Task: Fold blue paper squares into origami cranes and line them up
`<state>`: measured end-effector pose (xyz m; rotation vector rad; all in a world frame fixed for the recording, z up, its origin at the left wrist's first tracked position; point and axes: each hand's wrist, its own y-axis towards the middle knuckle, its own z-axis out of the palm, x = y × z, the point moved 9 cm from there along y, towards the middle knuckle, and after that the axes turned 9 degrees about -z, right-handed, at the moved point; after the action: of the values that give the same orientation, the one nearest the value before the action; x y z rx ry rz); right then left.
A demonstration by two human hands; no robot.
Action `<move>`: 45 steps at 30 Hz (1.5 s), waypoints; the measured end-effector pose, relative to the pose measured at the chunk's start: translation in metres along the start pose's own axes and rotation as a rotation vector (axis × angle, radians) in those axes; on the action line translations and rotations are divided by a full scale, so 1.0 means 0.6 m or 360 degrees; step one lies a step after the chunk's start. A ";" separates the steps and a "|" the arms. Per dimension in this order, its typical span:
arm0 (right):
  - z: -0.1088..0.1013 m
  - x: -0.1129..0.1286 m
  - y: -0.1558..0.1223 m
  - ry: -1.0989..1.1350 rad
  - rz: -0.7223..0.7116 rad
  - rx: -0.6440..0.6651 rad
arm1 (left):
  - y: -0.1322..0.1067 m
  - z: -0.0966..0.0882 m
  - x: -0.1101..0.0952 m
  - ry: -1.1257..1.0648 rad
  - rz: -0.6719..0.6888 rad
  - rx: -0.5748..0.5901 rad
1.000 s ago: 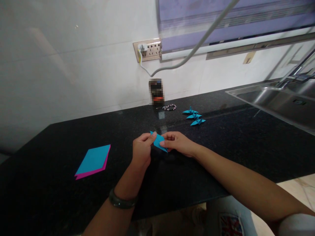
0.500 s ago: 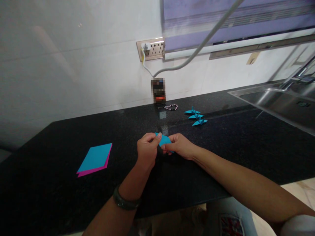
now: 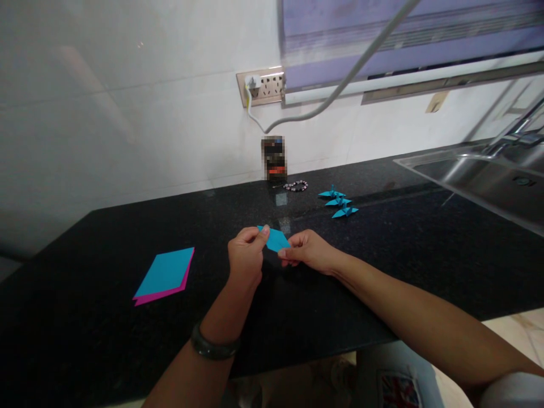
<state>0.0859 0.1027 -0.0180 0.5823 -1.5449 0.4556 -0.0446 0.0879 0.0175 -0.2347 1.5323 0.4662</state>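
Between my two hands, just above the dark counter, is a small folded piece of blue paper [image 3: 276, 240]. My left hand [image 3: 247, 252] pinches its left end, thumb on top. At its right end, my right hand [image 3: 306, 250] closes thumb and fingers on the lower corner. Beyond my right hand stand three blue paper cranes: a rear crane [image 3: 331, 194], a middle crane [image 3: 339, 202] and a front crane [image 3: 345, 212]. To the left of my left hand lie square sheets, blue paper [image 3: 168, 272] over pink paper [image 3: 165, 296].
The black stone counter [image 3: 102, 249] runs along a white wall. At its back are a beaded bracelet [image 3: 296, 186] and a blurred-out object [image 3: 274, 158]. A steel sink [image 3: 480, 170] is set in on the right. A grey cable [image 3: 323, 107] hangs from the wall socket [image 3: 268, 86].
My left hand has shifted slightly left with the end of the folded blue paper, so more of the paper shows between my hands. My right hand stays nearly in place.
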 end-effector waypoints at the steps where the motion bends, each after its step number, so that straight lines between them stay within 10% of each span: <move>1: -0.001 0.000 0.000 -0.0022 0.0005 0.0000 | 0.002 -0.004 0.001 -0.0029 -0.0007 -0.0022; 45: 0.012 0.002 -0.001 0.0093 -0.0077 -0.0036 | -0.027 0.050 0.027 -0.0164 -0.0395 0.0324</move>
<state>0.0809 0.0976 -0.0174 0.5827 -1.4756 0.4140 -0.0108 0.0887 0.0002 -0.2348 1.4156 0.1227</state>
